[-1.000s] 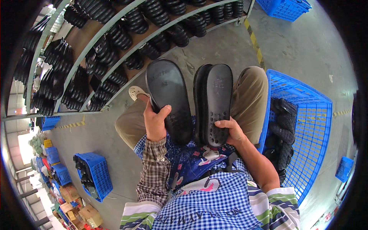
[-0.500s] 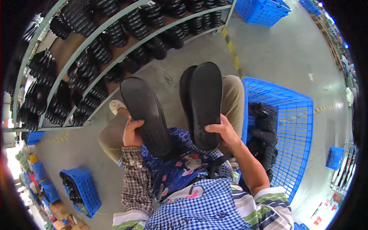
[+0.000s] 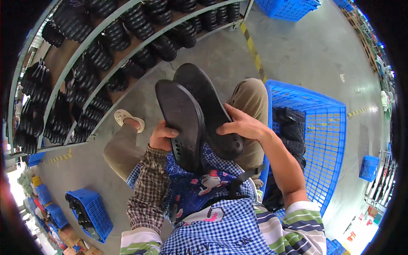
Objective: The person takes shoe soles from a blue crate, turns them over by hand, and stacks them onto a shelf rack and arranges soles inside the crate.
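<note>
Two black shoe soles (image 3: 180,123) are held side by side over my lap, their toe ends pointing away from me. My left hand (image 3: 160,137) grips the left one by its outer edge, thumb on top. In my right hand (image 3: 244,124) is the other black sole (image 3: 209,104), pinched near its heel with the thumb across the face. The left sole's inner edge overlaps the right one. Whether more soles lie stacked beneath either is hidden.
A blue crate (image 3: 327,140) holding black footwear parts stands against my right leg. Racks (image 3: 91,46) stacked with black soles rise ahead and to the left. Another filled blue crate (image 3: 95,214) sits behind left. A yellow-black floor stripe (image 3: 253,53) runs ahead.
Both hands have drawn together, so the soles, apart before, now overlap. The right-hand sole has tilted leftward, and the second sole seen beneath it no longer shows.
</note>
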`<state>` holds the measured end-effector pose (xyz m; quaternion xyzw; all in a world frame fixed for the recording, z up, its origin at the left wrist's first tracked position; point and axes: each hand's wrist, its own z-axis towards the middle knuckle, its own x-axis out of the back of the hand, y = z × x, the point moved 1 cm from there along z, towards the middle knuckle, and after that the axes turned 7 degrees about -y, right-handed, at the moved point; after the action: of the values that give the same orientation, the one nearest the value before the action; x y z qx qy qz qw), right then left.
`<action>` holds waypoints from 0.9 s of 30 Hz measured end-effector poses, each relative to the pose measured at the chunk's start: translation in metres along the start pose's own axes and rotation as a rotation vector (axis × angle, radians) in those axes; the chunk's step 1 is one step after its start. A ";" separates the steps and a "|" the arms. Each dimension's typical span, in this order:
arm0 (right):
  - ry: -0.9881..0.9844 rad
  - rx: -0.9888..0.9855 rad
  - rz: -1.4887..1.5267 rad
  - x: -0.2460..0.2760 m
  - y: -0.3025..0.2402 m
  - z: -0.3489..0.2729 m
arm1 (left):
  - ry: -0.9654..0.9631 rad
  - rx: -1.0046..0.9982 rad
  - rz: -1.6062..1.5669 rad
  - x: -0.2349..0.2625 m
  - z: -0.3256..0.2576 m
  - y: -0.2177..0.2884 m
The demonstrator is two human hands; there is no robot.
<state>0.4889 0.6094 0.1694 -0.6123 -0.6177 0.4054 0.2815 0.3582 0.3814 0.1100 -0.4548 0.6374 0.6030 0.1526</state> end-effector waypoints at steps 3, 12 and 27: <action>0.048 0.126 -0.062 -0.003 0.005 0.005 | 0.043 -0.041 -0.023 0.005 -0.001 -0.013; 0.274 0.386 -0.083 -0.025 0.034 -0.029 | 0.088 -0.262 -0.210 0.029 -0.001 -0.027; 0.332 0.380 -0.283 -0.016 0.037 -0.037 | 0.089 -0.236 -0.203 0.022 0.014 -0.025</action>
<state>0.5413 0.5966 0.1593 -0.5143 -0.5557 0.3645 0.5421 0.3605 0.3893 0.0745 -0.5580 0.5190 0.6343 0.1301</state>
